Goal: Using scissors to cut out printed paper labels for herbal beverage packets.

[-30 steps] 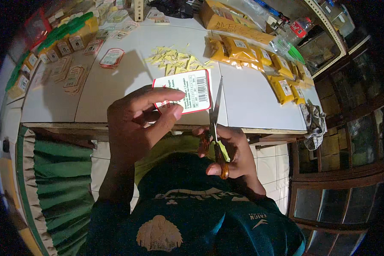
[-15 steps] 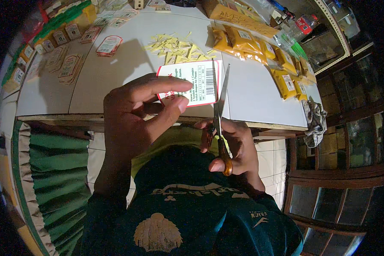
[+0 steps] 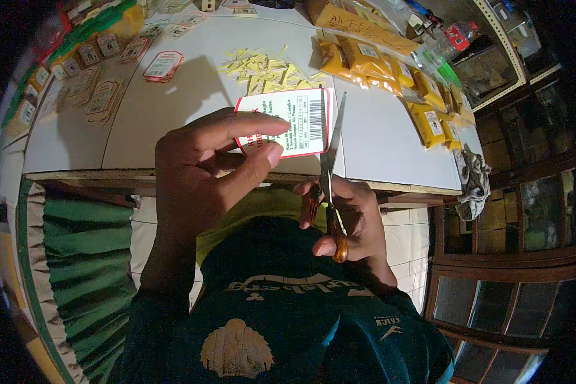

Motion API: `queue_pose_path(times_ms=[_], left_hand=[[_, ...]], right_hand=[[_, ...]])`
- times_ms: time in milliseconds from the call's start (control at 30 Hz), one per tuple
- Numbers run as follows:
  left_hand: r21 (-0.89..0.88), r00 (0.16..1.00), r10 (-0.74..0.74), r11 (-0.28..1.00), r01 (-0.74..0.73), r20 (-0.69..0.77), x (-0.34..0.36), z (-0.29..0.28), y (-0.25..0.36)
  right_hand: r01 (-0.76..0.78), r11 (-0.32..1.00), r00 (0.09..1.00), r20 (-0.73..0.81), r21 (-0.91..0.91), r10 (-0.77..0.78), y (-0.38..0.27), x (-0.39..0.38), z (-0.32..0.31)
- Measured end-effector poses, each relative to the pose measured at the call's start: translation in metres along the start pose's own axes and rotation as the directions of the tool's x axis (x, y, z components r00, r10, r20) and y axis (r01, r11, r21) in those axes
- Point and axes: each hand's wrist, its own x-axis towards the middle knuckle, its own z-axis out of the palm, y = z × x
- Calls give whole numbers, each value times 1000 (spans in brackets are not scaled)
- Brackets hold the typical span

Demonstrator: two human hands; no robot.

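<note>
Between thumb and fingers, my left hand (image 3: 205,160) pinches a white paper label (image 3: 288,121) with a red border and a barcode. My right hand (image 3: 355,217) grips a pair of scissors (image 3: 331,163) with brown handles, its fingers through the loops. The blades point away from me and stand apart, one along the label's right edge and the other out to its right. Beyond the label, a heap of pale yellow paper strips (image 3: 262,70) lies on the white tabletop (image 3: 192,96).
Stacks of printed labels (image 3: 163,66) lie toward the left of the table, beside boxes of small labelled packs (image 3: 89,54). Yellow-filled pouches (image 3: 365,61) lie at the right, near a cardboard box (image 3: 358,29). A cloth (image 3: 473,185) hangs at the right corner.
The label and both hands stay nearly in place. The scissor blades have shifted only slightly and remain apart beside the label's right edge.
</note>
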Motion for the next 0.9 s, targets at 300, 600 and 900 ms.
queue_pose_path(times_ms=[300, 600, 900], left_hand=[[22, 1000, 20, 1000, -21, 18, 1, -4, -3], [57, 987, -128, 991, 123, 100, 1, -7, 5], [50, 978, -176, 984, 171, 112, 3, -8, 2]], right_hand=[[-28, 999, 1000, -5, -39, 28, 2, -3, 1], [29, 999, 997, -75, -17, -30, 5, -2, 4], [-29, 999, 998, -65, -35, 27, 8, -4, 2]])
